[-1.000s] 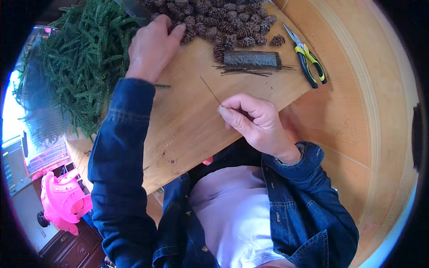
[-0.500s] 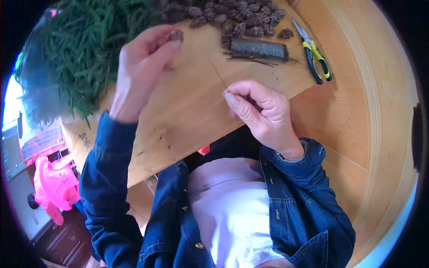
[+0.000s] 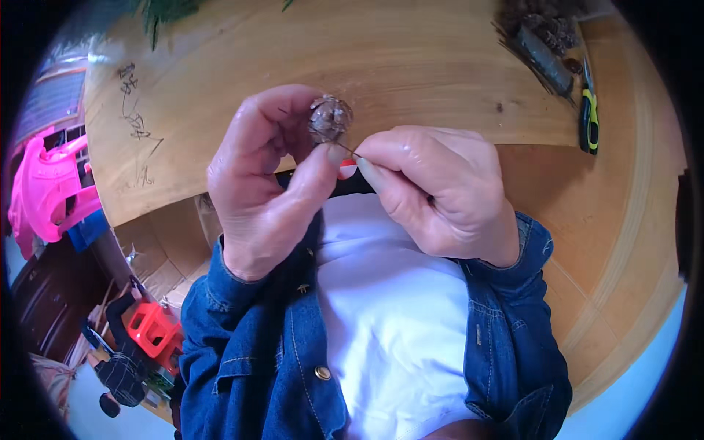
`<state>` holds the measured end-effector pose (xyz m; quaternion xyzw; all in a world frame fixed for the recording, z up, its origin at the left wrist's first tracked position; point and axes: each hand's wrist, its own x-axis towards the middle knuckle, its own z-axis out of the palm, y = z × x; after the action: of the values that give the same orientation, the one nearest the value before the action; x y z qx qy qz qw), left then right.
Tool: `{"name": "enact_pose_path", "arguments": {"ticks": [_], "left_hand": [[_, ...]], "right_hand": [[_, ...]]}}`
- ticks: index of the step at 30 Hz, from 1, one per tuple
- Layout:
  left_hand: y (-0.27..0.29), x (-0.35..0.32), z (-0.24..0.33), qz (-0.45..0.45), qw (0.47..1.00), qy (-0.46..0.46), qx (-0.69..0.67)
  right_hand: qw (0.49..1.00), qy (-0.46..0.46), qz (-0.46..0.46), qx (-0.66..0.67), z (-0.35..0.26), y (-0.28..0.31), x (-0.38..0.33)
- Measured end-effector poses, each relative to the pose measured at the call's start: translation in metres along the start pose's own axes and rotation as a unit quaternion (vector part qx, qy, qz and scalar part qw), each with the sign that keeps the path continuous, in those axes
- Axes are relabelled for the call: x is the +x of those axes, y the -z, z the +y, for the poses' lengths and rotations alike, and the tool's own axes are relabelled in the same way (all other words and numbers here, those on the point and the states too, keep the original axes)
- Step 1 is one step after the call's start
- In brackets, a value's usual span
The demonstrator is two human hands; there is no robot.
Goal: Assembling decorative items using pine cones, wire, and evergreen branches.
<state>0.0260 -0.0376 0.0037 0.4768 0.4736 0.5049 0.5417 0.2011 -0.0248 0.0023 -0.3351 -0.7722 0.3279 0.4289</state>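
Over the near edge of the wooden table (image 3: 418, 88), a small brown pine cone (image 3: 330, 119) is pinched between the thumb and fingers of my left hand (image 3: 264, 183). A thin dark wire (image 3: 349, 151) runs from the base of the cone. Its other end is gripped between the thumb and forefinger of my right hand (image 3: 447, 191), close to the left thumb tip. How the wire sits around the cone's scales is partly hidden by my fingers.
At the far right are a pile of pine cones (image 3: 554, 31), a grey roll (image 3: 544, 60) with thin wires beside it, and yellow-black pliers (image 3: 589, 121). Green sprigs (image 3: 167, 9) lie at the far left. Beyond the table are a pink chair (image 3: 55, 187), a red stool (image 3: 155, 330) and a person (image 3: 125, 375).
My left hand has brought the pine cone down and right to my right hand, and the wire now meets it. The view has shifted, with the table items now farther off.
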Motion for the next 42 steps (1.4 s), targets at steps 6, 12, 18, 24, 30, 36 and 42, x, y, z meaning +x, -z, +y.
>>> {"name": "enact_pose_path", "arguments": {"ticks": [6,12,18,24,30,36,42], "left_hand": [[0.020,-0.010,-0.018,0.025,0.995,-0.065,0.068],[0.024,-0.010,-0.023,0.031,0.991,-0.106,0.074],[0.025,-0.013,-0.024,0.029,0.993,-0.082,0.076],[0.021,-0.016,-0.022,0.003,0.999,-0.028,-0.018],[0.017,-0.017,-0.027,-0.027,0.995,-0.019,-0.089],[0.015,-0.014,-0.034,-0.083,0.982,0.006,-0.169],[0.011,-0.013,-0.029,-0.100,0.988,0.012,-0.121]], "right_hand": [[1.000,-0.003,-0.018,-0.026,-0.008,-0.016,0.008],[0.998,-0.008,-0.038,-0.041,-0.012,-0.021,0.012],[0.998,-0.030,-0.041,-0.041,-0.014,-0.021,0.012],[0.997,-0.021,-0.034,-0.067,-0.010,-0.018,0.006],[0.997,-0.028,-0.015,-0.075,-0.008,-0.014,0.000],[0.996,-0.081,0.009,-0.034,-0.011,-0.013,-0.005],[0.996,-0.038,0.001,-0.079,-0.008,-0.010,-0.008]]}}
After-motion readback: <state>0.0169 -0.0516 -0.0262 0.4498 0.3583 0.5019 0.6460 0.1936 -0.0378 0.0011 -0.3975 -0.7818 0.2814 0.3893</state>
